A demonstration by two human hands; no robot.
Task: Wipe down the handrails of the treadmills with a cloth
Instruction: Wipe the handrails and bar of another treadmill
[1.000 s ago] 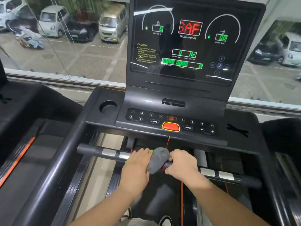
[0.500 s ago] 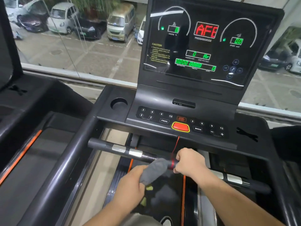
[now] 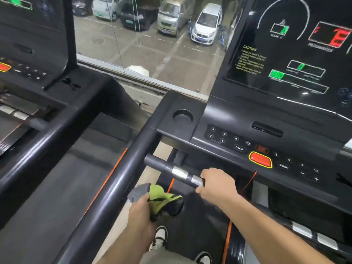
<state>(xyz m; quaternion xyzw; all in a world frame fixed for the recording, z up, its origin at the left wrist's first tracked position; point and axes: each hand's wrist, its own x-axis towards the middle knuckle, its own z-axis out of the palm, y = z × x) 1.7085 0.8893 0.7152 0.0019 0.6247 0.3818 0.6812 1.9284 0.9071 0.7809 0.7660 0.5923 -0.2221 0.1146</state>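
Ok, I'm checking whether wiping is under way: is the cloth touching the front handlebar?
Apart. The head view shows the cloth, held by the left hand, below the front handlebar with a visible gap; only the right hand grips that bar.

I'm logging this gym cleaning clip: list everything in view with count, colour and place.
cloth: one, grey and lime green, below the front handlebar
front handlebar: one, black with silver pads, under the console
side handrail: one, black, left of the cloth
console: one, black, centre right
stop button: one, red, on the console
cup holder: one, black, console's left corner
display: one, black with green and red readouts, upper right
neighbouring treadmill: one, black, far left
cars: several, white, beige, dark, outside the window
shoes: two, white and black, bottom edge
left hand: one, holds the cloth
right hand: one, grips the front handlebar
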